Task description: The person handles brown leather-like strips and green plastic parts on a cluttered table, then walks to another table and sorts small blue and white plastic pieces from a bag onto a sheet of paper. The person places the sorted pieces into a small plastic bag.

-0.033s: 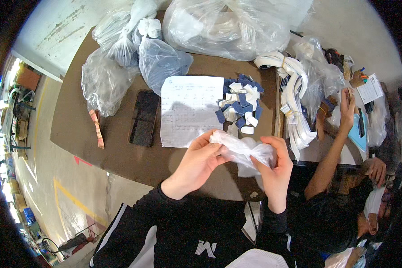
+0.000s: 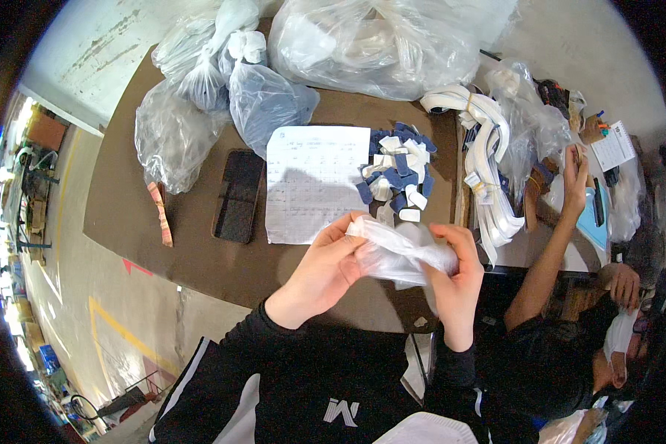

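Between my two hands a thin, whitish plastic bag (image 2: 394, 255) is stretched and bunched, held just above the table's near side. My left hand (image 2: 320, 265) pinches its left end with thumb and fingers. At the other end, my right hand (image 2: 457, 275) grips the bag, its thumb pressed in toward the curled index finger. Motion blurs the right end. Just beyond the bag lies a loose pile of small navy and white tabs (image 2: 398, 174) with rounded ends. A handwritten paper sheet (image 2: 314, 196) lies left of that pile, its lower right corner near my left fingertips.
A dark phone (image 2: 238, 196) and a reddish paper strip (image 2: 160, 214) lie on the brown table (image 2: 192, 259). Filled clear bags (image 2: 270, 103) and a large plastic bag (image 2: 377, 52) stand behind. Bundled white strips (image 2: 496, 177) lie to the right, near another person's arm (image 2: 547, 259).
The bag is pulled a little straighter between my hands, and its twisted middle has shifted. My right thumb and fingers have moved slightly; my left hand stays nearly in place.
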`<action>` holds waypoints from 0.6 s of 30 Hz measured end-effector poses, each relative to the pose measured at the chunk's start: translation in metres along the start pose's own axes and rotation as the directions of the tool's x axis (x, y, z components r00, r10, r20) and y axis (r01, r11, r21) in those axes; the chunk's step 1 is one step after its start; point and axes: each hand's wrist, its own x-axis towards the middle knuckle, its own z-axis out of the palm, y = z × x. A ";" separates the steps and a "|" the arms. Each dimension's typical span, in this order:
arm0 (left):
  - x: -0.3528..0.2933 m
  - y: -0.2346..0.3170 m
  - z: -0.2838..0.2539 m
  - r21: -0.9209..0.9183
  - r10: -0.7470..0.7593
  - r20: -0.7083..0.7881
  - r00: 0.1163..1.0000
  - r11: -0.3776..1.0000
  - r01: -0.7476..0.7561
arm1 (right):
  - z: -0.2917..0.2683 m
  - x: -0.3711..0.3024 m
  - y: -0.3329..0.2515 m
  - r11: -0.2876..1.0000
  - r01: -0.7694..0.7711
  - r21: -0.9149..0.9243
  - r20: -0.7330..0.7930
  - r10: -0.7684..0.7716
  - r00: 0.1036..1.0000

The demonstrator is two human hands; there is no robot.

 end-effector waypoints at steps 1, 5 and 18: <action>-0.003 0.005 0.004 -0.043 -0.086 -0.076 0.993 0.996 0.083 | -0.001 -0.006 0.015 0.987 -0.151 0.058 0.011 0.150 0.989; -0.001 0.007 0.005 0.163 -0.161 0.017 0.987 0.974 0.156 | -0.005 -0.013 0.057 0.347 -0.484 0.803 0.320 0.434 0.842; 0.007 -0.004 -0.015 0.000 -0.180 0.001 0.984 0.984 0.180 | -0.005 -0.015 0.039 0.905 -0.405 0.133 0.355 0.338 0.872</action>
